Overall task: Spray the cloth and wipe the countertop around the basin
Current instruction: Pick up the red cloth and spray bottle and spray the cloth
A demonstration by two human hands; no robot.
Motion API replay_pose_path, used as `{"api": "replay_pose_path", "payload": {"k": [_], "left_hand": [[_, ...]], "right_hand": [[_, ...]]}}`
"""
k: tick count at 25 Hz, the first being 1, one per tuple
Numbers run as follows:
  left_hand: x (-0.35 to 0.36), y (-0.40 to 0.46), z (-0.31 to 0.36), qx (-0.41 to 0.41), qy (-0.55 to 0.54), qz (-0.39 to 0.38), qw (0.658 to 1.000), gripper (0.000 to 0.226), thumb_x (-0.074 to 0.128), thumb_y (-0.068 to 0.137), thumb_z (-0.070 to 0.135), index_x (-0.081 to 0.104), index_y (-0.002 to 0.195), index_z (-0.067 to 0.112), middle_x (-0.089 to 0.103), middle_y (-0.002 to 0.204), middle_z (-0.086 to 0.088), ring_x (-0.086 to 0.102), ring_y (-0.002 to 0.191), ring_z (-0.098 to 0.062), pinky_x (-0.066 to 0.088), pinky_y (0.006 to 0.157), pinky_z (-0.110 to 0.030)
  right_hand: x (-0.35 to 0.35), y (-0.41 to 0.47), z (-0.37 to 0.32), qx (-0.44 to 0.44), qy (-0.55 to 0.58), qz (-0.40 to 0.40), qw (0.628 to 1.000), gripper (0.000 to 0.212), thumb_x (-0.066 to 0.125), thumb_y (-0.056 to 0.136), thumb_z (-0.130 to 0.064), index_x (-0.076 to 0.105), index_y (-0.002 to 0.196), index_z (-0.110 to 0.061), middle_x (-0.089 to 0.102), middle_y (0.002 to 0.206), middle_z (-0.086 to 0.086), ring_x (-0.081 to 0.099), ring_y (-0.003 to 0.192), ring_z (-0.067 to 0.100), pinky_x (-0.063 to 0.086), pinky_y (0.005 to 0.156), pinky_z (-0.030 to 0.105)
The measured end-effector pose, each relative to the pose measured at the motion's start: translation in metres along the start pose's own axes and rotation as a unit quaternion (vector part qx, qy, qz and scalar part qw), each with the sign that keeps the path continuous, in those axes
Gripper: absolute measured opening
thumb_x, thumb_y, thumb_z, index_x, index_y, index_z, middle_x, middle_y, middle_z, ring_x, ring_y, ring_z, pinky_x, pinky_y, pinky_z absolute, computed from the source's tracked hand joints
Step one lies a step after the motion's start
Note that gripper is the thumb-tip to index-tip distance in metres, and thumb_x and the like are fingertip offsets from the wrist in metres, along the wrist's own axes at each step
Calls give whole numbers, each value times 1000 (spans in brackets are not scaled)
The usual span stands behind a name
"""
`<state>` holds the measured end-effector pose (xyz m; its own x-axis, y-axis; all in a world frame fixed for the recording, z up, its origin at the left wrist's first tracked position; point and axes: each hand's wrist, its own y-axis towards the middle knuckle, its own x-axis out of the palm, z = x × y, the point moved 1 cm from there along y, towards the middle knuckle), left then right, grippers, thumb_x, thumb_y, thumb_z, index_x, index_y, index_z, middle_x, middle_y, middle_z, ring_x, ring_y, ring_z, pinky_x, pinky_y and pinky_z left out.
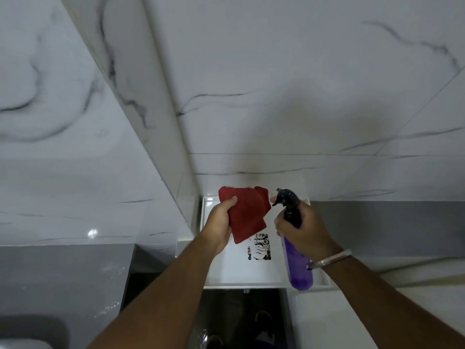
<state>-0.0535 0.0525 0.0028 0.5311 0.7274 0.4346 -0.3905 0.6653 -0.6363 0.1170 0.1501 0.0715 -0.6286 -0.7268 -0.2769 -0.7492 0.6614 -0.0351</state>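
My left hand (220, 222) grips a crumpled red cloth (245, 214) and holds it up in front of me. To its right, my right hand (300, 229) is closed around the neck of a purple spray bottle (297, 260) with a black trigger head (285, 197). The nozzle points left at the cloth, a short gap away. Both are held above a white rectangular surface (241, 270) with a black mark (260, 246) on it. I cannot tell if this surface is the basin or the countertop.
White marble-patterned tiled walls (276, 96) rise ahead and to the left, meeting at a corner. Grey wall bands (390, 222) sit lower on both sides. A dark floor (239, 318) with my feet shows below the white surface. A bracelet (329, 259) circles my right wrist.
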Motion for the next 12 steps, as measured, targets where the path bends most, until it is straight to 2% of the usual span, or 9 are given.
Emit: {"api": "replay_pose_path", "payload": {"k": [2, 5, 9, 12], "left_hand": [[8, 2, 0, -2, -14, 1, 1000, 44, 52, 100, 45, 61, 131, 14, 76, 117, -7, 71, 110, -22, 53, 95, -41], [18, 2, 2, -6, 8, -3, 1000, 57, 41, 97, 64, 65, 127, 21, 74, 123, -5, 68, 117, -22, 50, 102, -45], [26, 1, -2, 6, 12, 16, 1000, 58, 39, 96, 66, 66, 125, 24, 75, 122, -3, 68, 116, -21, 50, 103, -47], [26, 1, -3, 6, 15, 15, 1000, 59, 37, 96, 66, 65, 127, 24, 74, 122, -2, 68, 115, -20, 52, 99, -46]], "right_hand": [[-2, 7, 5, 30, -45, -26, 998, 19, 59, 72, -28, 67, 89, -30, 62, 67, 16, 61, 61, 35, 54, 63, 46], [-6, 22, 14, 67, -87, -72, 991, 20, 57, 68, -30, 66, 82, -19, 63, 69, 21, 61, 64, 40, 54, 63, 51], [-7, 41, 19, 89, -115, -98, 985, 17, 56, 65, -30, 61, 71, -14, 66, 66, 16, 60, 54, 21, 55, 65, 48], [-7, 49, 17, 110, -80, -118, 984, 18, 56, 69, -24, 67, 83, -17, 64, 58, 8, 64, 54, 17, 57, 64, 44]]}}
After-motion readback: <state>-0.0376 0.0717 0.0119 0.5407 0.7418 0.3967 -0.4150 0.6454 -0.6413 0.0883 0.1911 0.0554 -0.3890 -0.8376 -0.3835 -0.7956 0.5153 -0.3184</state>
